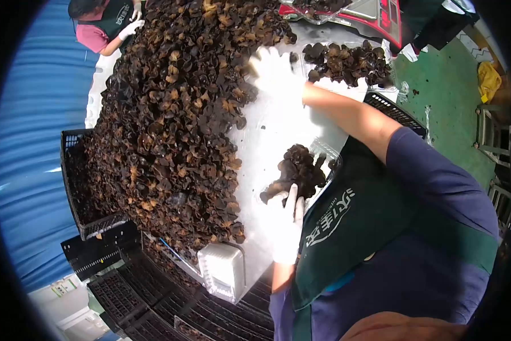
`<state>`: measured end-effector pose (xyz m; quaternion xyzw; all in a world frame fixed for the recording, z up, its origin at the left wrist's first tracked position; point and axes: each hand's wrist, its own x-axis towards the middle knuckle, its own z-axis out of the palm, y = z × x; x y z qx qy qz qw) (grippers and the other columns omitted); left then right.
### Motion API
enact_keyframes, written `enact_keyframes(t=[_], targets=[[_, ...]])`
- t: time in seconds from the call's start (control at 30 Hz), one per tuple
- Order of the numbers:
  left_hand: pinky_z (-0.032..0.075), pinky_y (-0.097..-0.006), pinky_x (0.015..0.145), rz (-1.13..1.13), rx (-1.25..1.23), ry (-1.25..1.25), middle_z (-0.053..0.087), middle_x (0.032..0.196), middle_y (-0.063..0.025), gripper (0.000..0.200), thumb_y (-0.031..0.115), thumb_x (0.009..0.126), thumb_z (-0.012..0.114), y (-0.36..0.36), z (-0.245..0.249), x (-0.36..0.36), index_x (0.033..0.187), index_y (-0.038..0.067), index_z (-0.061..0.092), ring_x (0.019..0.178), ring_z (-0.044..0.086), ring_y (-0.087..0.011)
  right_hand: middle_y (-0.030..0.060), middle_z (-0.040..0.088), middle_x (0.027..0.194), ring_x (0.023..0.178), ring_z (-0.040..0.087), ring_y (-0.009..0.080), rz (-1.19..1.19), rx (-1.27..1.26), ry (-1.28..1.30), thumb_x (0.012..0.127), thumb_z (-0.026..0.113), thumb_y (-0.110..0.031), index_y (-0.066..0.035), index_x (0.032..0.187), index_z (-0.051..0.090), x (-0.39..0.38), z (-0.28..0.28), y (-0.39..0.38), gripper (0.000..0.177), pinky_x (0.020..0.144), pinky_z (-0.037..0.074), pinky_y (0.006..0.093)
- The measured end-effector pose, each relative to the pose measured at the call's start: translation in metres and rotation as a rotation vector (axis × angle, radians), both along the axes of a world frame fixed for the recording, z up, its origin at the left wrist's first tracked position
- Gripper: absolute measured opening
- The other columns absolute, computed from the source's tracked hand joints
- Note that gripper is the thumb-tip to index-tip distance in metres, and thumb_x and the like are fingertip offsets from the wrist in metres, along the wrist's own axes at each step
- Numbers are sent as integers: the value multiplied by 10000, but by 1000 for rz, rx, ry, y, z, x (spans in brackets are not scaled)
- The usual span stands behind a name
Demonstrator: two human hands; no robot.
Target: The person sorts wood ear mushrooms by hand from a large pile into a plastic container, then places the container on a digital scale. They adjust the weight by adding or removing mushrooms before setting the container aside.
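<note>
A large heap of dark brown, ear-shaped fungus [170, 113] covers much of the white table [255, 210]. My right hand [275, 71], in a white glove, reaches to the heap's upper right edge with its fingers spread; glare washes out its detail. My left hand [287, 219], also gloved, has its fingers extended against a small cluster of fungus [300, 170]. That cluster lies in a clear tray [334, 169] at the table's near edge, beside my apron. Nothing is visibly gripped in either hand.
Another clump of fungus [352, 63] lies at the upper right, below a red scale [375, 23]. Clear plastic trays [221, 270] sit at the table's lower corner. Black crates [76, 213] stand left and below. A co-worker's gloved hand [131, 28] is at the heap's upper left.
</note>
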<state>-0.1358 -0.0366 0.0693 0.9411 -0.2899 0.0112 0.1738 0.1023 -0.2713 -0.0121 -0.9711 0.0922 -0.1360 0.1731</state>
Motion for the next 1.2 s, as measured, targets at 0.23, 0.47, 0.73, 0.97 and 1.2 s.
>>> enact_keyframes(t=[0.23, 0.47, 0.73, 0.97, 1.2], targets=[[473, -417, 941, 244, -224, 122, 605, 1188, -180, 458, 218, 896, 680, 11, -4, 1, 1295, 17, 582, 1059, 583, -321, 119, 551, 1265, 1161, 522, 295, 634, 27, -129, 946, 494, -388, -104, 1304, 532, -84, 29, 51, 458, 926, 459, 523], [483, -410, 919, 276, -275, 57, 618, 1136, -187, 368, 170, 880, 686, 21, -5, -2, 1210, 17, 632, 1053, 594, -326, 141, 613, 868, 793, 606, 277, 122, -151, -298, 801, 581, -213, -65, 890, 647, -34, 31, -36, 185, 711, 455, 413], [477, -431, 932, 241, -272, 7, 635, 1116, -180, 343, 157, 888, 665, 7, 6, 0, 1213, 48, 643, 1065, 592, -341, 87, 551, 1039, 991, 516, 307, 385, 208, -127, 835, 595, -227, -115, 1104, 613, -39, 24, 7, 293, 792, 411, 441], [485, -430, 909, 270, -253, -5, 631, 1137, -172, 337, 155, 890, 660, 15, 12, -1, 1209, 47, 644, 1024, 606, -334, 94, 572, 1006, 957, 541, 276, 320, -172, -186, 769, 665, -276, -119, 937, 652, 58, 4, 7, 230, 771, 403, 408], [492, -399, 912, 225, -592, 172, 636, 1123, -177, 310, 114, 868, 660, 0, -1, 96, 1163, 20, 647, 1012, 620, -311, 96, 598, 1082, 1033, 525, 280, 466, 219, -241, 785, 671, -321, -69, 952, 649, -23, 11, -8, 303, 866, 408, 419]])
